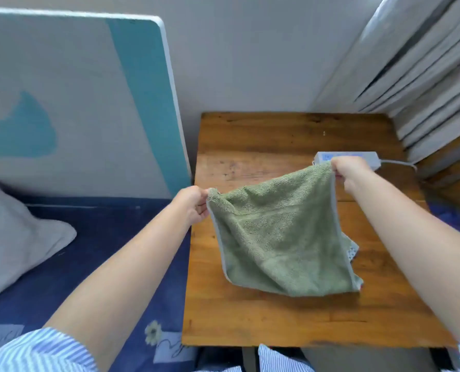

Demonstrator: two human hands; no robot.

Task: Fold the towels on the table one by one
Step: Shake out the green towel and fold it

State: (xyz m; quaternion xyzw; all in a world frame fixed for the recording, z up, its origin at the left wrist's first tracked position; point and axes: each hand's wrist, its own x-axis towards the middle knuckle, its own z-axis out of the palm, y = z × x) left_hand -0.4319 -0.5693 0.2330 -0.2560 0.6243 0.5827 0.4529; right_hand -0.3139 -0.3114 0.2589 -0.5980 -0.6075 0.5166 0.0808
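The left hand pinches one upper corner of a green towel and the right hand pinches the other, so the cloth hangs stretched between them above the wooden table, its lower edge drooping toward the tabletop; whether it touches the wood cannot be told. A pale trim runs along the towel's side edges, and a bit of dotted white fabric peeks out behind its right side. Behind the right hand a white power strip lies on the table, its cable trailing off to the right. The tabletop is worn, glossy brown planks. Left of the table is a bed with a dark blue sheet, a pale pillow and a white-and-teal panel leaning at the wall. Grey curtains hang at the right.
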